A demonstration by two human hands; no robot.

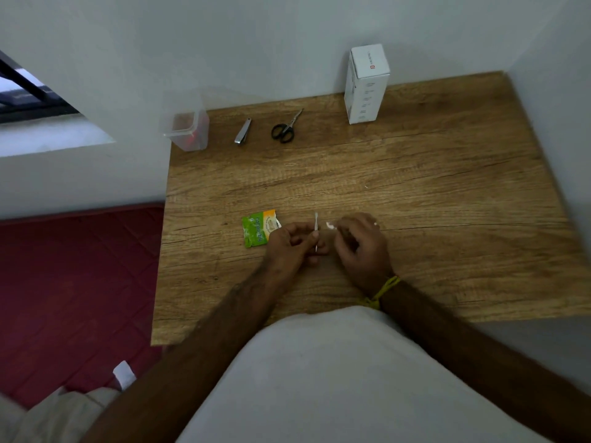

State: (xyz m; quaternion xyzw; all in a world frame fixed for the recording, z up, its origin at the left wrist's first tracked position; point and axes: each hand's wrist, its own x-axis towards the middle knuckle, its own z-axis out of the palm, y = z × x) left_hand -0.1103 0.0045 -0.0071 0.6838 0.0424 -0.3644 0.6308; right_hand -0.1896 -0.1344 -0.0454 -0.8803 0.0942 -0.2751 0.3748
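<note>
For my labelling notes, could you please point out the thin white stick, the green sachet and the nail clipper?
thin white stick (pixel 316 223): head view, on its shaft above the gripping fingers.
green sachet (pixel 256 231): head view, middle of its printed face.
nail clipper (pixel 243 132): head view, middle of its metal body.

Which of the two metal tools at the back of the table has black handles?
The scissors, lying to the right of the nail clipper. Their looped handles are black, while the clipper is plain silver metal all over.
</note>
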